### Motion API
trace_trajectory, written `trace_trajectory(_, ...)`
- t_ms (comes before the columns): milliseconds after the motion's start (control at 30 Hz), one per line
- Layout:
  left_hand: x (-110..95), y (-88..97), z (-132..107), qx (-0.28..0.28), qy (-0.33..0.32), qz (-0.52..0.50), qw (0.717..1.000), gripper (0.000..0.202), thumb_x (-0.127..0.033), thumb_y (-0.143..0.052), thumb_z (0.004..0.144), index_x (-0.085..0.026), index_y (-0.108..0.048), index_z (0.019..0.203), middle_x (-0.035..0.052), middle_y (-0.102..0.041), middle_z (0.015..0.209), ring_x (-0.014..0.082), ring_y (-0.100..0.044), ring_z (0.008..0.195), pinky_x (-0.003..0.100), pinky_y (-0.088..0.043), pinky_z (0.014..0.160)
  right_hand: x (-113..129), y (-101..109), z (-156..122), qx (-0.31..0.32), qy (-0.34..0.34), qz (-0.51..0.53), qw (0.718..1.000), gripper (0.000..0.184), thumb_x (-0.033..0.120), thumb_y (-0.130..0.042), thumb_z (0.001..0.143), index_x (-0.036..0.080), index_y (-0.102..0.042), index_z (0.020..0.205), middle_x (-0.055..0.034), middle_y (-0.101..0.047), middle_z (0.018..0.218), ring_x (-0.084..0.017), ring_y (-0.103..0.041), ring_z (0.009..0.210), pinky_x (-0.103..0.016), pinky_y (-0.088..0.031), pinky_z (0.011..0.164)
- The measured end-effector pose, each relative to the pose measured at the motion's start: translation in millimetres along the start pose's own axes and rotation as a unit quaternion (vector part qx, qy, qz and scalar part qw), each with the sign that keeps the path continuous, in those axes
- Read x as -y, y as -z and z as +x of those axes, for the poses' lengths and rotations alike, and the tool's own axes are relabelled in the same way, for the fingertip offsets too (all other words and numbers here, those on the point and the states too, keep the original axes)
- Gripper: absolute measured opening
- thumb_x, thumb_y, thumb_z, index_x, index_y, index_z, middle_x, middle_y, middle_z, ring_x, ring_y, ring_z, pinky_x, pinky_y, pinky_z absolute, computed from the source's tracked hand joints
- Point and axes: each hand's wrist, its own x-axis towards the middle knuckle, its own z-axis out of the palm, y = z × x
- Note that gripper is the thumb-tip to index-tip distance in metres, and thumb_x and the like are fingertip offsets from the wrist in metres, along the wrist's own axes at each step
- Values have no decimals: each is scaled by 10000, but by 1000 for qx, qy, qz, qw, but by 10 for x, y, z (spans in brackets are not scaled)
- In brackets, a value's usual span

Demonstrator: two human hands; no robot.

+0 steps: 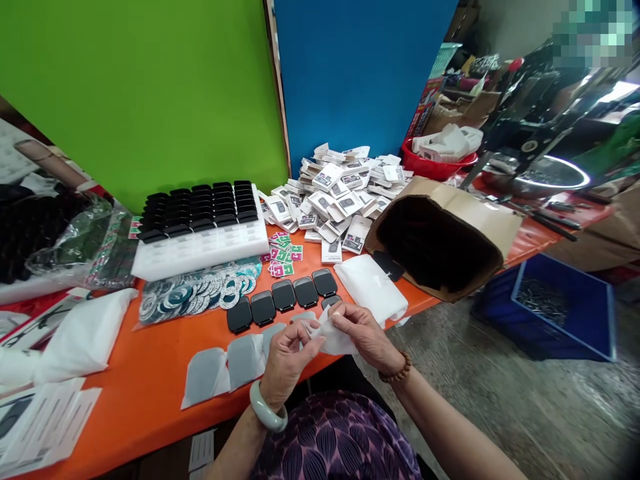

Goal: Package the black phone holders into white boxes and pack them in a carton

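Between my two hands, over the table's front edge, is a thin translucent white bag (339, 341). My left hand (289, 357) pinches its left edge with thumb and fingers. At its upper right, my right hand (364, 331) grips it between thumb and fingers. Left of my hands, black rounded-square pieces in white sleeves (206, 375) lie in a row along the front edge. Behind them sit several bare black rounded-square pieces (284, 295). A stack of white bags (373, 288) lies just beyond my right hand.
A white foam tray (200, 252) holds rows of black pieces. Ring-shaped parts (195, 293) fill a clear bag, beside small pink-green cards (283, 255). Small white boxes (335, 193) are heaped at the back. An open carton (450, 227) overhangs the right edge; a blue bin (565, 307) stands below.
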Motion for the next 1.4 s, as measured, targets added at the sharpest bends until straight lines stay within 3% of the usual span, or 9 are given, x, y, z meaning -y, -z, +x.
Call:
trace_trajectory(100, 48, -39, -17, -22, 48, -61, 997, 274, -281, -766, 673, -197, -506, 688, -45, -540, 669, 97, -499, 619, 216, -420, 593, -29, -4, -8, -28, -27, 12, 999, 266, 406, -681, 806, 179, -593, 699, 12, -506, 725, -110, -427, 641, -234, -344, 598)
trace_trajectory(233, 81, -35, 6, -29, 115, -82, 990, 453, -297, -798, 640, -209, -585, 1030, -33, -611, 772, 109, -535, 682, 222, -442, 633, -18, -5, -34, -60, -45, 80, 994, 300, 427, -738, 744, 175, -584, 690, 12, -551, 736, -104, -455, 634, -226, -367, 605)
trace_trajectory(400, 133, -56, -30, 13, 150, -68, 986, 264, -396, -748, 697, -146, -666, 722, -29, -566, 624, 94, -467, 587, 216, -388, 568, -69, 35, -168, 0, -109, 178, 978, 383, 428, -797, 669, 175, -509, 663, 20, -558, 674, -96, -463, 580, -211, -363, 558)
trace_trajectory(600, 153, -185, -143, 18, 202, -150, 968, 357, -469, -734, 692, -170, -538, 676, -51, -513, 620, 80, -423, 565, 204, -361, 547, -235, 141, -382, -1, -169, 199, 965, 472, 451, -789, 672, 187, -398, 655, 74, -403, 564, -56, -313, 486, -180, -241, 473)
trace_trajectory(700, 133, -143, -134, 59, 240, -129, 960, 406, -525, -702, 695, -185, -481, 669, -73, -432, 563, 70, -356, 511, 198, -304, 496, -239, 254, -392, 21, -161, 131, 978, 452, 491, -730, 728, 197, -389, 679, 80, -368, 561, -60, -289, 476, -191, -227, 461)
trace_trajectory(833, 84, -1, -83, 134, 144, 121, 973, 266, -423, -627, 776, -169, -626, 695, -24, -519, 608, 115, -429, 587, 236, -336, 558, -112, 473, -222, 62, -91, -152, 982, 278, 442, -651, 811, 194, -525, 819, 42, -474, 664, -96, -401, 543, -228, -336, 523)
trace_trajectory(1033, 61, 32, -63, 181, 35, 374, 909, 189, -233, -544, 801, -199, -695, 693, 39, -650, 743, 189, -573, 757, 303, -408, 755, 3, 666, 243, 115, 59, -547, 827, 352, 145, -671, 763, 172, -534, 1087, -96, -516, 1102, -226, -490, 994, -367, -405, 873)
trace_trajectory(1233, 99, -29, -51, 199, 30, 431, 880, 133, -230, -574, 793, -201, -694, 744, 55, -656, 821, 208, -586, 815, 317, -428, 779, -42, 647, 512, 184, 16, -632, 753, 373, 203, -772, 661, 156, -513, 926, -87, -498, 1003, -228, -460, 904, -337, -400, 780)
trace_trajectory(1400, 105, -7, -7, 199, 30, 435, 878, 136, -199, -555, 795, -199, -685, 754, 62, -666, 847, 212, -601, 837, 321, -432, 782, -23, 699, 510, 163, -1, -574, 802, 377, 169, -752, 631, 186, -459, 868, -13, -485, 899, -167, -433, 788, -277, -364, 686)
